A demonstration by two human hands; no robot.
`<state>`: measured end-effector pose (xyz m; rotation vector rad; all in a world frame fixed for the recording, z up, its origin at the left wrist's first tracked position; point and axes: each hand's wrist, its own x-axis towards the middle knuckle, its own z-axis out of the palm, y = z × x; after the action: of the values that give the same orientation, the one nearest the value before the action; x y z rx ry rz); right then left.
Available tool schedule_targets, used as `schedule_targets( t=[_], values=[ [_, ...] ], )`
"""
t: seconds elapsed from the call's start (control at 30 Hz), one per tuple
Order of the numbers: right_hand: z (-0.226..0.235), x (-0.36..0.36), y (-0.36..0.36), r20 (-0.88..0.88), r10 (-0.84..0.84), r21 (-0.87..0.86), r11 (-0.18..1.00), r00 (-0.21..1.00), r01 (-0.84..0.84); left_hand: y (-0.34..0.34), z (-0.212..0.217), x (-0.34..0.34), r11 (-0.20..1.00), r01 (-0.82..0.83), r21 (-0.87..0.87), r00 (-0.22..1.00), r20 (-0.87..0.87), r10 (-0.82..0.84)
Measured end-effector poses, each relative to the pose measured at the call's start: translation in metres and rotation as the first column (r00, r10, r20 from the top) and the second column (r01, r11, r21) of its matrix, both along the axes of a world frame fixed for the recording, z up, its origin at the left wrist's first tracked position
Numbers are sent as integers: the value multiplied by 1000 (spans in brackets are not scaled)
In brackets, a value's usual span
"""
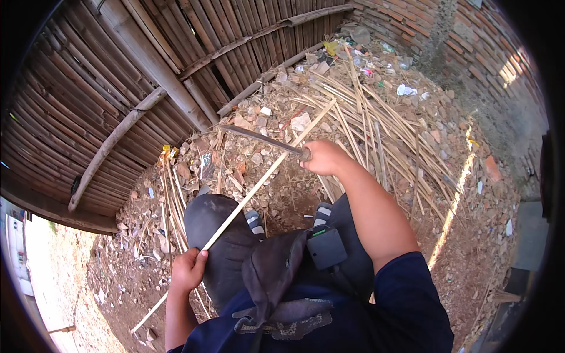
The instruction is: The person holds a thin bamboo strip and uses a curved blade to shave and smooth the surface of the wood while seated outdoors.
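My left hand (189, 268) is closed around a long, pale bamboo strip (253, 192), beside my left knee. The strip slants from the lower left up to the right across my thigh, its far end above the rubble. In my right hand (322, 157) is the handle of a long knife (262, 137), its dark blade pointing to the left. The blade crosses the strip near the strip's far part; whether the edge bites into it I cannot tell. My right fingers are wrapped round the handle.
A heap of bamboo strips (376, 123) lies ahead to the right on stony, littered ground. More thin strips (170, 206) stand by my left knee. A bamboo slat wall (76, 112) rises at the left, a brick wall (471, 47) at the far right. A black box (327, 248) rests on my lap.
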<state>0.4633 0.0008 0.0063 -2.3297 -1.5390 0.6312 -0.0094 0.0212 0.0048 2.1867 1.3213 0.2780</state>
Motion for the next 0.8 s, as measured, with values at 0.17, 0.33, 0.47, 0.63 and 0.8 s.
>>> schedule_targets(
  t=[0.17, 0.33, 0.47, 0.63, 0.8],
  values=[
    [20, -29, -5, -5, 223, -88, 971, 975, -222, -2, 2, -3, 1000, -3, -1, 1000, 0, 3],
    [11, 18, -3, -61, -26, 40, 999, 998, 29, -6, -4, -1, 998, -6, 57, 1000, 3, 6],
    [7, 14, -5, -55, -55, -11, 998, 997, 55, -7, 2, 3, 998, -6, 60, 1000, -3, 6],
    [28, -41, -4, 45, 237, -170, 959, 970, -226, -6, 2, -1, 998, -24, 56, 999, -22, 25],
    [16, -4, 0, -52, 228, -66, 971, 972, -231, -9, -1, 3, 996, -15, 88, 1000, 17, 14]
  ],
)
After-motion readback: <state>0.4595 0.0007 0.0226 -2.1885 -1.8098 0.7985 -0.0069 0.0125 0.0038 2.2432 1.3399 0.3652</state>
